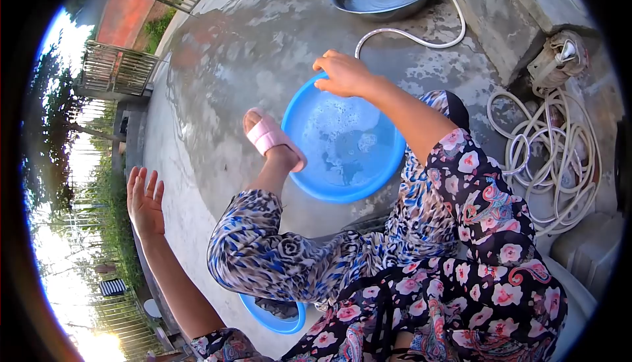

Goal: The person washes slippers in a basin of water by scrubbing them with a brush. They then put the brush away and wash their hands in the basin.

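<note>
A round blue basin (345, 195) with soapy water and patches of foam stands on the wet concrete between my legs. My right hand (343, 74) is over the far rim of this basin, its fingers bent; whether it touches the rim I cannot tell. My left hand (146, 205) is raised at the left, away from the basin, with its fingers spread and nothing in it. A pink sandal (266, 135) is on my foot, close beside the basin's left edge.
A metal basin (382, 13) holding water stands at the top, with a white hose (454, 41) running from it. More hose (526, 158) lies coiled at the right by a concrete ledge (494, 20). A smaller blue basin (280, 326) with dark cloth is below my leg.
</note>
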A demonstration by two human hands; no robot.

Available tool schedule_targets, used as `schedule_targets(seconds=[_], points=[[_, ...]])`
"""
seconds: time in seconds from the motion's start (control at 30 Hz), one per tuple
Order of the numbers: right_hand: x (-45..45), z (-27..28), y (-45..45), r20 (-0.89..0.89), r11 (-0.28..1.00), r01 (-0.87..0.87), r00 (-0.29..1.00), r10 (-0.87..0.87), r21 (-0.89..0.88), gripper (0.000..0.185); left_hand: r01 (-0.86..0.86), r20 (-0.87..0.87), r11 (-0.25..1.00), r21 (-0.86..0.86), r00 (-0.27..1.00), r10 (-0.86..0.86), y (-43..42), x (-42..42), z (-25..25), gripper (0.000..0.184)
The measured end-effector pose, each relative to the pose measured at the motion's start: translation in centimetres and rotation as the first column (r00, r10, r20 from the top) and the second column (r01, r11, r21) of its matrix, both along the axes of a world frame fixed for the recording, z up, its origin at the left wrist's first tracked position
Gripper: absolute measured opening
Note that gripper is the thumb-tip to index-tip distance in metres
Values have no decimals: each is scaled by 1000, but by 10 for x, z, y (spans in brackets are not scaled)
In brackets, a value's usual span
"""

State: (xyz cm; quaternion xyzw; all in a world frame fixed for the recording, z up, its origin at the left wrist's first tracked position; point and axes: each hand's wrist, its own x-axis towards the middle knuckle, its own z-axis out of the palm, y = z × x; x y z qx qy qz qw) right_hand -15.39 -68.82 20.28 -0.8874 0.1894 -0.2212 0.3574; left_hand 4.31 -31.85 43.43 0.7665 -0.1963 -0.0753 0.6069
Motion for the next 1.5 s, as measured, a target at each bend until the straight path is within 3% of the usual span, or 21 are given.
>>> schedule_targets(seconds=[0.3,0.63,0.9,1.07,1.13,1.2,1.27,1.33,1.4,1.43,1.5], points=[[-13,-3,-14,-112,1000,19,994,-18,8,38,-23,-296,999,-35,955,12,11,19,-73,47],[11,1,-8,-204,996,-49,978,33,-73,33,18,-378,1000,14,926,-11,0,14,-133,45],[-15,-18,-27,-158,992,-29,987,9,-120,36,18,-517,997,-80,854,-57,13,47,-189,46],[-52,27,-49,-303,996,-57,952,33,-69,39,-5,-586,985,-171,804,-98,23,57,-239,46],[-53,60,-68,-270,998,-31,963,18,-47,40,-20,-601,976,-219,790,-118,34,60,-265,45],[-51,84,-90,-160,993,19,986,-38,-115,38,-55,-622,973,-224,777,-100,47,62,-288,45],[-45,114,-97,-171,976,-1,985,-37,-218,37,-79,-643,972,-223,761,-86,52,67,-308,44],[-40,115,-92,-181,950,-25,983,-33,-310,37,-111,-665,967,-230,744,-73,54,72,-327,44],[-41,122,-80,-79,982,-53,996,39,-181,37,-110,-676,964,-243,732,-87,53,71,-327,44],[-44,115,-86,-141,943,-48,990,1,-329,37,-105,-682,963,-247,725,-96,49,69,-324,44],[-53,104,-81,-166,958,-24,986,-25,-286,36,-102,-678,961,-256,727,-104,39,66,-316,44]])
